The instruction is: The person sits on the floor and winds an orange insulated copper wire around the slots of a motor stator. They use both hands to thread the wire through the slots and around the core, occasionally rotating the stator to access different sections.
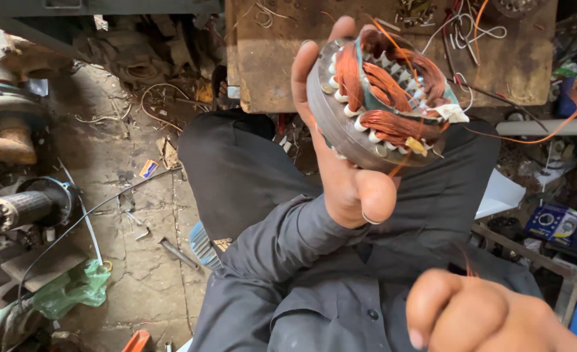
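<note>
My left hand [347,182] holds up a round motor stator [380,104] at the middle of the view, with fingers wrapped behind its grey metal rim and the thumb below it. Copper coils, white slot insulation and loose orange leads fill its face. My right hand [477,316] is a closed fist at the bottom right, close to the camera. A faint strand of thin copper wire [468,264] rises from the fist toward the stator. Below both hands are my grey sleeve and dark trousers.
A worn wooden board [269,65] with loose wires lies ahead. Old motors and a rotor [21,208] crowd the left edge, beside a green plastic bag [73,287]. Small tools lie on the cracked concrete floor [138,261]. A white pipe [549,127] and blue boxes [552,221] sit on the right.
</note>
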